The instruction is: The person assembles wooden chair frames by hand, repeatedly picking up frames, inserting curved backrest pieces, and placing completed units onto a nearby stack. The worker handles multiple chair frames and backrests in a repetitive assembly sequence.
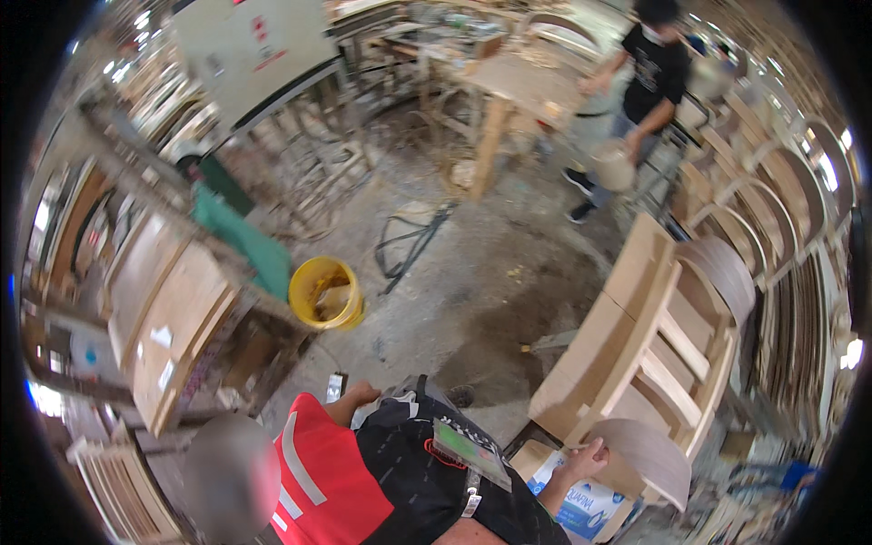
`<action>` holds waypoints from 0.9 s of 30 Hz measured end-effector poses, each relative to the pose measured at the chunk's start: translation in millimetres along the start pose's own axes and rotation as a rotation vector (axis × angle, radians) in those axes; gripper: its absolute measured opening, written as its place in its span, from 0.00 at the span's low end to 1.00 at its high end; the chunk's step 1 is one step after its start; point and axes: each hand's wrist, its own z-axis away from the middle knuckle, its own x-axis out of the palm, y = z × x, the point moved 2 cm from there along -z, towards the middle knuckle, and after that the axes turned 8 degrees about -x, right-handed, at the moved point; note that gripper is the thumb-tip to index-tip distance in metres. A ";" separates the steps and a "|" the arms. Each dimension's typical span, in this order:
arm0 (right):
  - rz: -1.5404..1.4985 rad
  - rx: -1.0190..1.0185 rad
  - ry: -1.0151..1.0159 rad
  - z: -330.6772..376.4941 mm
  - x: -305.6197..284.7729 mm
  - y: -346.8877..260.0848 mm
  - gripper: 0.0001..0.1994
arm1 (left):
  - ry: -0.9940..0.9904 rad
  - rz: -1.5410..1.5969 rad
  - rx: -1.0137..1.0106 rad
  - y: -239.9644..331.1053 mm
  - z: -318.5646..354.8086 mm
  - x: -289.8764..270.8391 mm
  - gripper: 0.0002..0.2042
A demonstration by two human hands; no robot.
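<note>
My right hand [586,461] is at the near end of a pale wooden seat frame [590,350]. Its fingers are curled at the edge of the curved wooden end panel [641,454]. A second curved panel [722,277] stands at the frame's far end. Across my black shirt hangs a badge [472,454] on a lanyard. Close on my left is a person in a red shirt [331,477], head blurred. A hand [365,394] shows between that red shirt and my waist; whose it is and what its fingers do, I cannot make out.
A blue-and-white carton [581,510] sits below my right hand. Ahead left, a yellow bucket [356,313] holds scraps, near green cloth [241,238] and stacked boards [173,318]. Black straps [413,245] lie on the floor. A co-worker [649,86] stands by a table [527,86].
</note>
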 end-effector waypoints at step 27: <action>0.703 -0.245 -2.608 649.9 35.5 78.8 0.11 | 1.037 1.751 -1.049 -447.2 340.8 401.3 0.19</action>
